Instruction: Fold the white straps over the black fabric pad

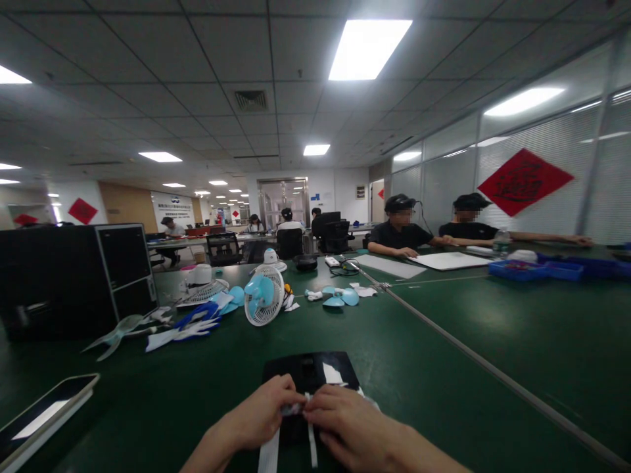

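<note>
Low at the front of the table, my left hand (261, 410) and my right hand (348, 414) meet fingertip to fingertip over a flat black object (286, 364). A pale patch lies on its upper right. The right fingers are closed at the top of a narrow white strip (312, 447), which hangs down between the hands. Pinched in my left fingers is a small whitish piece, partly hidden, whose kind I cannot make out. A wider white band (269, 453) runs down beneath the left hand.
A white phone-like device (46, 420) lies at left. Beyond are a translucent fan blade (118, 335), blue-white gloves (190, 325), a small blue-white fan (265, 295) and loose blue blades (340, 297). A black computer case (64, 282) stands left. Two people sit at right near blue trays (520, 270).
</note>
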Motion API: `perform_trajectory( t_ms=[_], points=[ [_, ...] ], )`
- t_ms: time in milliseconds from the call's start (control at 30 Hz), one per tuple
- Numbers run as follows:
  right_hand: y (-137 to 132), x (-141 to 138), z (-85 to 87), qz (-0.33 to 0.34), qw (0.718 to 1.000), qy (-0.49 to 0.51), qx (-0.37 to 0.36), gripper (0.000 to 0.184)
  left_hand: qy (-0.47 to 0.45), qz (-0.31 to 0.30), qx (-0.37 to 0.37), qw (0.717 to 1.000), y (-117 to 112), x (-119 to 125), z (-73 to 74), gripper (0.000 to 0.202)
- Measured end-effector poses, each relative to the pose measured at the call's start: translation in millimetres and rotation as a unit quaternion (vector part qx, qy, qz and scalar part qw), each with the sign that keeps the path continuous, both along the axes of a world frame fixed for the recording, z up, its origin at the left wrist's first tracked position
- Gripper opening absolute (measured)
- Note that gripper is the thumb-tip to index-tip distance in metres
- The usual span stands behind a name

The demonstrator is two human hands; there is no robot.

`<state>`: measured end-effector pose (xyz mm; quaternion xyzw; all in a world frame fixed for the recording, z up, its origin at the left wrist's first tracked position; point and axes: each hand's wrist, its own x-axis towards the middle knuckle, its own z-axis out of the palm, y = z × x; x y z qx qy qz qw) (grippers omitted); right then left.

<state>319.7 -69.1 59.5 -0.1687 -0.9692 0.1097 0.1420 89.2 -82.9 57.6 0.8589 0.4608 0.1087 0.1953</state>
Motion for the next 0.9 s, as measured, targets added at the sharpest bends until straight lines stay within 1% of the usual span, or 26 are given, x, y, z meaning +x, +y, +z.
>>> perform_trajectory(
  t_ms=[100, 167, 300, 500, 667, 767, 900],
  points=[
    [0, -1, 2.6, -0.036, 0.999, -0.014, -0.02, 0.032, 0.001, -0.002, 0.0, 1.0, 0, 0, 0.4, 0.057],
    [0, 0, 4.2, -0.043, 0.999, -0.017, -0.027, 0.03, 0.004, -0.001, -0.001, 1.0, 0, -1, 1.2, 0.056],
    [5, 5, 8.0, -0.053, 0.998, -0.015, -0.043, 0.028, 0.007, -0.002, -0.004, 1.0, 0, -4, 3.7, 0.049],
    [19, 15, 11.7, -0.084, 0.995, -0.003, -0.058, 0.029, -0.009, 0.023, -0.021, 0.999, 0, -12, 6.4, 0.039],
    [33, 27, 11.3, -0.137, 0.989, -0.025, -0.051, 0.024, -0.017, 0.037, -0.02, 0.999, 1, -15, 8.2, 0.029],
    [42, 36, 10.6, -0.155, 0.984, -0.035, -0.083, 0.024, -0.019, 0.045, -0.02, 0.999, 3, -16, 7.0, 0.024],
    [52, 44, 9.9, -0.18, 0.975, -0.033, -0.123, 0.015, -0.025, 0.056, -0.033, 0.998, 4, -20, 4.7, 0.021]
  ],
)
